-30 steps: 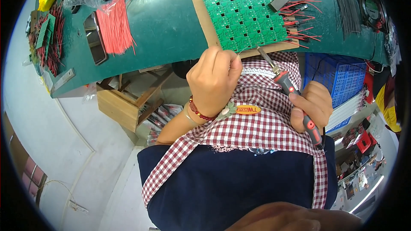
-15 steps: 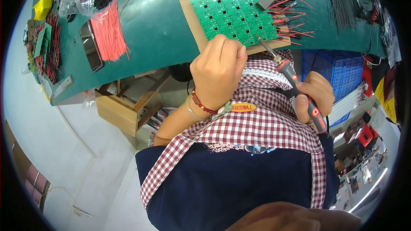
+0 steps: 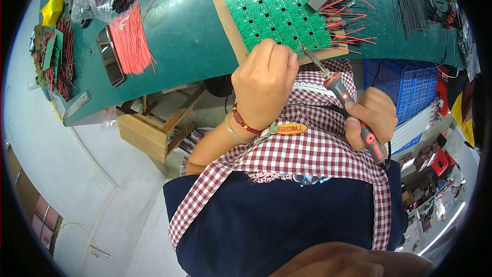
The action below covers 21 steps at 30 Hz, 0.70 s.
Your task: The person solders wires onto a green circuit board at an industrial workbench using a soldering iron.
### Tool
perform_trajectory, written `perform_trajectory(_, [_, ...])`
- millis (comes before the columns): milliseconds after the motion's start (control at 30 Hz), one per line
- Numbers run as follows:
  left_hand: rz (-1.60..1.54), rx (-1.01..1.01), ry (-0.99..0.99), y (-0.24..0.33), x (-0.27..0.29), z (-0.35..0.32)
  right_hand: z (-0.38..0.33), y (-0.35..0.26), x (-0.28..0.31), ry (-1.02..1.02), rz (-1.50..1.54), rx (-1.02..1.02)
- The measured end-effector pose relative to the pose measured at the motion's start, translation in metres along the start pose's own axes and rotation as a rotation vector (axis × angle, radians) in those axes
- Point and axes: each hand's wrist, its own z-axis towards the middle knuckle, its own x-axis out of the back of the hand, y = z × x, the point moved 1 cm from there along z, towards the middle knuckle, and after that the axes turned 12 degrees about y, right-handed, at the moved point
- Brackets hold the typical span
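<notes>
Right hand (image 3: 373,118) fingers clamp a soldering iron (image 3: 335,84) over circuit boards (image 3: 279,13) at the worktop's (image 3: 179,36) front edge; wires (image 3: 339,24) show only along their right side. Left hand (image 3: 265,82) curls, hold unclear.

Circuit boards (image 3: 277,13) are coloured green, dotted with black squares. Soldering iron (image 3: 335,86) handle is coloured dark grey, marked with red. Apron (image 3: 318,149) is checked maroon and white; shirt (image 3: 277,215) coloured navy. Wire bundle (image 3: 132,43) coloured coral red, crate (image 3: 402,87) blue.
</notes>
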Motion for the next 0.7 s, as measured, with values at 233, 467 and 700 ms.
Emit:
perform_trajectory(233, [0.001, -0.011, -0.010, 0.000, 0.000, -0.002, 0.002, -0.008, 0.001, -0.060, -0.058, -0.001])
perform_trajectory(467, [-0.057, 0.012, -0.014, -0.009, 0.001, -0.001, 0.000, -0.008, -0.009, -0.059, -0.063, 0.008])
perform_trajectory(700, [-0.154, 0.071, -0.013, -0.013, 0.007, 0.000, -0.002, -0.001, 0.001, 0.041, -0.027, 0.028])
